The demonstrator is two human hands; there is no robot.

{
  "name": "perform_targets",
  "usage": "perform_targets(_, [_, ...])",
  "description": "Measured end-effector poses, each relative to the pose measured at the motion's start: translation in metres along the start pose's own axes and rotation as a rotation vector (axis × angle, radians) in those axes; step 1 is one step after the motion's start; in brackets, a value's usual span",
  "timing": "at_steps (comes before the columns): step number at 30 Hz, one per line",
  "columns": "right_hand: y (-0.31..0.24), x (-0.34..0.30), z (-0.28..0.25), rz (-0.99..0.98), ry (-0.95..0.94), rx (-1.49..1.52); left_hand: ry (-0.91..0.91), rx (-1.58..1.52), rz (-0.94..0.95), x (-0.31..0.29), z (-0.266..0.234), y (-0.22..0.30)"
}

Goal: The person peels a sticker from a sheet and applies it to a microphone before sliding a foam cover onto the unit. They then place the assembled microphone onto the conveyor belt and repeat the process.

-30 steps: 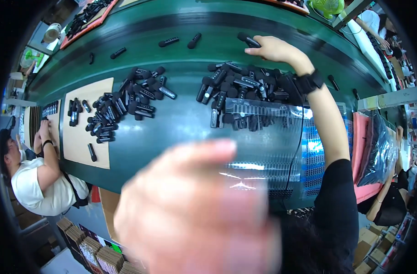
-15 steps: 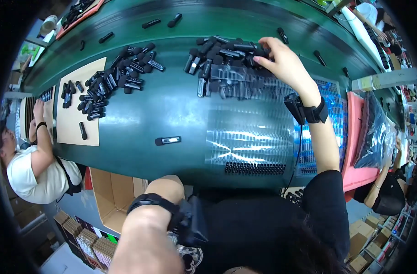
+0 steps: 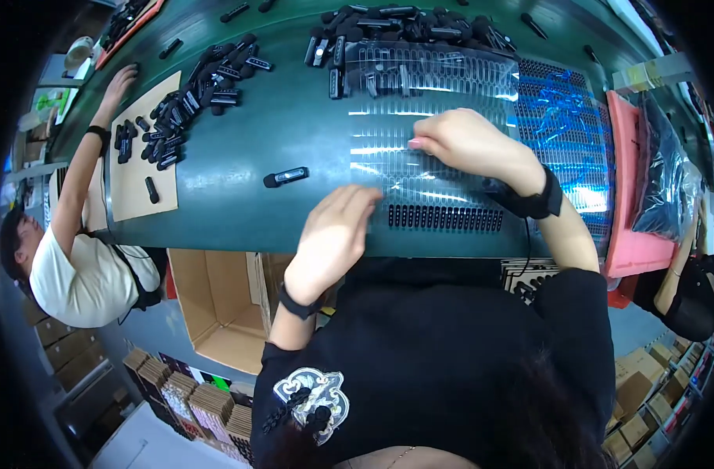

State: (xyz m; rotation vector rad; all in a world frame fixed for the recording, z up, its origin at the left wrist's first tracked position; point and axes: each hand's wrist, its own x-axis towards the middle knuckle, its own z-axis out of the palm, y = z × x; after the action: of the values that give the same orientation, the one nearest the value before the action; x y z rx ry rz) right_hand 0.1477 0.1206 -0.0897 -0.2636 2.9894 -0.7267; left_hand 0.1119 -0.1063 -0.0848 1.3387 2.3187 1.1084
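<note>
My right hand (image 3: pixel 470 144) is closed over a clear plastic sheet with slots (image 3: pixel 435 168), its fingertips curled inward. What the fingers hold, if anything, is hidden. My left hand (image 3: pixel 332 233) hovers at the left edge of this sheet, fingers stretched out and nothing visible in them. Along the sheet's near side runs a row of small black pieces (image 3: pixel 444 219). A single black clip-on microphone with a foam head (image 3: pixel 286 177) lies just beyond my left hand. Farther off, a heap of similar microphones (image 3: pixel 404 25) touches another clear slotted sheet (image 3: pixel 427 69).
A second microphone pile (image 3: pixel 208 82) spreads at left, partly over brown cardboard (image 3: pixel 165 202). Blue-filmed sheets (image 3: pixel 564 133) and pink foam (image 3: pixel 624 156) lie at right. An open carton (image 3: pixel 216 301) stands below the green table (image 3: pixel 247 203). A co-worker's hand (image 3: pixel 121 84) reaches across at far left.
My right hand has drawn back from the microphone heap to the near sheet. My left hand has come up over the table. The co-worker at left has reached farther out.
</note>
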Motion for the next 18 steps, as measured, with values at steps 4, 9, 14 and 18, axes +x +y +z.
perform_targets(4, [0.002,0.011,0.024,-0.008,-0.099,-0.097,-0.093,0.061,0.171,0.01,0.024,-0.011])
perform_targets(9, [0.006,0.015,0.043,0.036,-0.022,-0.128,-0.247,0.061,0.212,0.021,0.04,-0.016])
perform_targets(14, [-0.003,0.012,0.046,0.097,-0.049,-0.192,-0.319,0.095,0.17,0.021,0.048,-0.016])
perform_targets(18, [-0.009,0.011,0.046,0.14,-0.06,-0.202,-0.358,0.089,0.184,0.027,0.047,-0.014])
